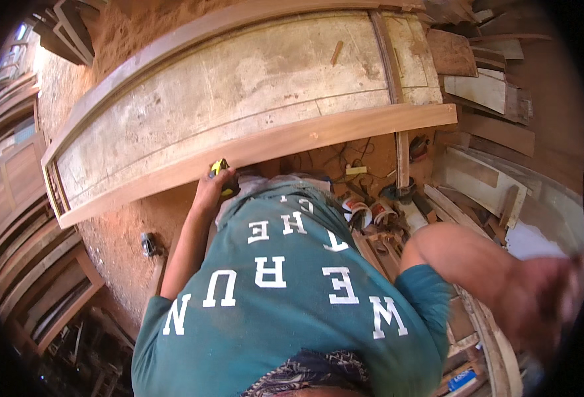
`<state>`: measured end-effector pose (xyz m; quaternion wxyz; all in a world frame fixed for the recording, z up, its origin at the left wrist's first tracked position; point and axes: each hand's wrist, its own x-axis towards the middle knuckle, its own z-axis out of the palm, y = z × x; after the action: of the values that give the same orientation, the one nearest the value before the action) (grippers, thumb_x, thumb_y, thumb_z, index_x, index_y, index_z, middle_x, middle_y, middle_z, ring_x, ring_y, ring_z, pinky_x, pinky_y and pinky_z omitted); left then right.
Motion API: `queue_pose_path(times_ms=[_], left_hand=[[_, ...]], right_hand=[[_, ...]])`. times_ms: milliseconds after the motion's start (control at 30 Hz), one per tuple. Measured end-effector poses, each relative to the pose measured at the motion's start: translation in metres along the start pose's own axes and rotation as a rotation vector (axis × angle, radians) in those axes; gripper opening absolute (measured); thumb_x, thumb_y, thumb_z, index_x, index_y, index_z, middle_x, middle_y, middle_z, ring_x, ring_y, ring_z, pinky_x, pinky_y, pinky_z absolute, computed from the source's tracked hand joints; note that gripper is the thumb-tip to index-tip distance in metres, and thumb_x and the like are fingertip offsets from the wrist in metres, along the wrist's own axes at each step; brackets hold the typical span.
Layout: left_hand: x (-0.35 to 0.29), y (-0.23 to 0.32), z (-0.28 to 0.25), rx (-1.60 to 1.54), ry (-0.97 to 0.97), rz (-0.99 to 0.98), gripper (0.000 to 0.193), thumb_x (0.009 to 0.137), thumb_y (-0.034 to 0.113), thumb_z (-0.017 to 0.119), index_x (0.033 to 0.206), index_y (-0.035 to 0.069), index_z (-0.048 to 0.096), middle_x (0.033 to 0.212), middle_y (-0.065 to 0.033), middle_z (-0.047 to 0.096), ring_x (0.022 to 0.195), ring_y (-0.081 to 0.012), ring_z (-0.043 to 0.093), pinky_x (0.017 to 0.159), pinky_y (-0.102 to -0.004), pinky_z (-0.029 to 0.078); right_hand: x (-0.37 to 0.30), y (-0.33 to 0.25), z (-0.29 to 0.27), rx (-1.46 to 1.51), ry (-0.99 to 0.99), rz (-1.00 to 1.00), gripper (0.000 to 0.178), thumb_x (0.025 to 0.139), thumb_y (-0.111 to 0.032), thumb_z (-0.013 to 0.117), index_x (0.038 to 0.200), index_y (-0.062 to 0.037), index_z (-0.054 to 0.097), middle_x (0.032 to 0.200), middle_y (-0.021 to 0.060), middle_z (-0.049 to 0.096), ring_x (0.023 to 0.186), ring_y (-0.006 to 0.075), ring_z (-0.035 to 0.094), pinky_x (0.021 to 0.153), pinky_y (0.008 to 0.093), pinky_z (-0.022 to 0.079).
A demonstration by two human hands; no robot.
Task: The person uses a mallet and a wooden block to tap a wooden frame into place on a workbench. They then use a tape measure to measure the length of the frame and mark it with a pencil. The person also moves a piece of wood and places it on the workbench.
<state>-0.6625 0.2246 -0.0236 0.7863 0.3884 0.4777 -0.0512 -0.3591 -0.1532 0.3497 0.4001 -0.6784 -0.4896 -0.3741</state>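
My left hand (pixel 214 184) is closed around a yellow and black tape measure (pixel 219 165). It is against the near edge of a long wooden board (pixel 292 141), which runs along the front of a worn, pale worktop (pixel 232 83). No drawn-out blade can be made out. Far to the right, my right hand (pixel 555 291) is raised beside my body, away from the board. Motion smears its fingers, so I cannot see whether it holds anything.
A small wood strip (pixel 336 53) lies on the worktop, near a crosspiece (pixel 387 59). Wooden frames (pixel 14 165) lean at the left. Offcuts (pixel 484 89) are piled at the right. Under the worktop are cables and round tubs (pixel 383 213). A dark tool (pixel 149 244) rests on the sandy floor.
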Motion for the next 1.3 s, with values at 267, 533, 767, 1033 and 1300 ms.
queue_pose_path(times_ms=[267, 533, 767, 1033, 1300], left_hand=[[-0.015, 0.013, 0.036, 0.221, 0.194, -0.094, 0.040, 0.090, 0.017, 0.075, 0.122, 0.006, 0.055, 0.091, -0.0053, 0.065, 0.076, -0.0152, 0.063, 0.067, -0.0318, 0.054], [-0.013, 0.008, 0.035, 0.280, 0.178, -0.151, 0.041, 0.089, 0.015, 0.073, 0.126, 0.008, 0.056, 0.097, -0.0050, 0.068, 0.083, -0.0163, 0.063, 0.071, -0.0348, 0.053], [-0.011, -0.001, 0.032, 0.266, 0.172, -0.145, 0.038, 0.089, 0.015, 0.072, 0.124, 0.010, 0.056, 0.094, -0.0027, 0.066, 0.082, -0.0159, 0.063, 0.068, -0.0331, 0.053], [-0.003, -0.013, 0.017, 0.263, 0.144, -0.155, 0.038, 0.089, 0.018, 0.073, 0.122, 0.011, 0.056, 0.095, -0.0033, 0.063, 0.081, -0.0166, 0.062, 0.068, -0.0331, 0.052], [-0.003, -0.007, 0.018, 0.280, 0.163, -0.186, 0.036, 0.089, 0.017, 0.074, 0.120, 0.011, 0.056, 0.094, -0.0032, 0.064, 0.082, -0.0164, 0.062, 0.068, -0.0336, 0.052]], right_hand=[[-0.260, 0.062, 0.176, 0.369, -0.468, 1.264, 0.012, 0.093, -0.009, 0.073, 0.103, -0.0052, 0.068, 0.092, -0.0023, 0.066, 0.083, 0.0068, 0.057, 0.078, 0.0256, 0.048], [-0.341, 0.074, 0.219, 0.316, -0.561, 1.254, 0.012, 0.089, -0.013, 0.071, 0.092, -0.0018, 0.070, 0.084, 0.0104, 0.073, 0.077, 0.0172, 0.068, 0.069, 0.0340, 0.053], [-0.343, 0.080, 0.216, 0.316, -0.577, 1.000, 0.011, 0.089, -0.010, 0.071, 0.096, -0.0012, 0.072, 0.085, 0.0092, 0.072, 0.076, 0.0130, 0.065, 0.069, 0.0303, 0.052], [-0.333, 0.079, 0.213, 0.252, -0.597, 1.219, 0.009, 0.089, -0.009, 0.070, 0.092, -0.0004, 0.072, 0.077, 0.0083, 0.070, 0.072, 0.0140, 0.065, 0.067, 0.0305, 0.052], [-0.326, 0.083, 0.212, 0.276, -0.617, 1.265, 0.013, 0.091, -0.013, 0.070, 0.096, -0.0010, 0.073, 0.081, 0.0099, 0.072, 0.074, 0.0142, 0.066, 0.069, 0.0304, 0.053]])
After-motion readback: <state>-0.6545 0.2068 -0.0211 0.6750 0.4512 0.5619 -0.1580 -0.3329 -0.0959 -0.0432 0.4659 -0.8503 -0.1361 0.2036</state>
